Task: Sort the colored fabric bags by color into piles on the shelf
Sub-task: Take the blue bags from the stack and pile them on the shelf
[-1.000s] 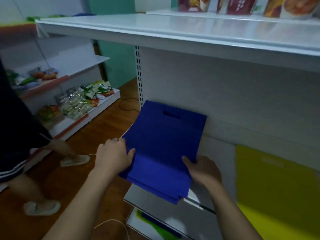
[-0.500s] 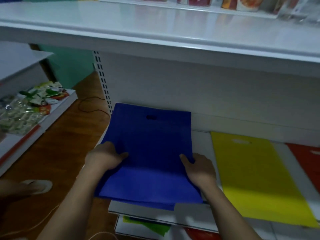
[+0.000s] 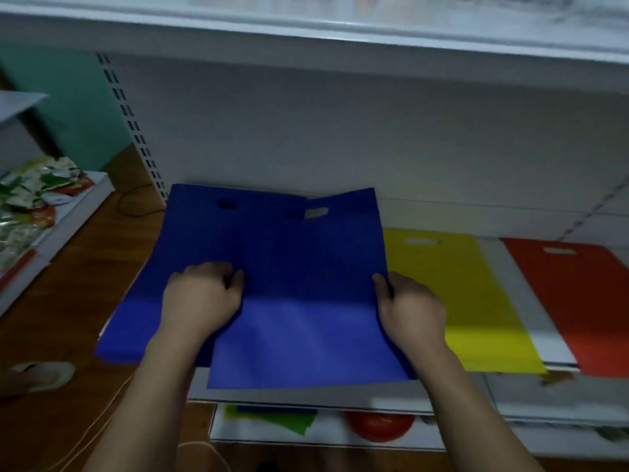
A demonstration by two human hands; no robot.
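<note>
Both hands, left [image 3: 200, 298] and right [image 3: 408, 306], grip the blue bags [image 3: 289, 267], squaring that pile; next likely needs aligning edges.

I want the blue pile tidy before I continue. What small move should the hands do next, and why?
Probably slide the top blue bag a little left with both hands. It lies skewed to the right of the blue bags beneath, nearly reaching the yellow bag. The left hand and right hand already hold its sides.
</note>
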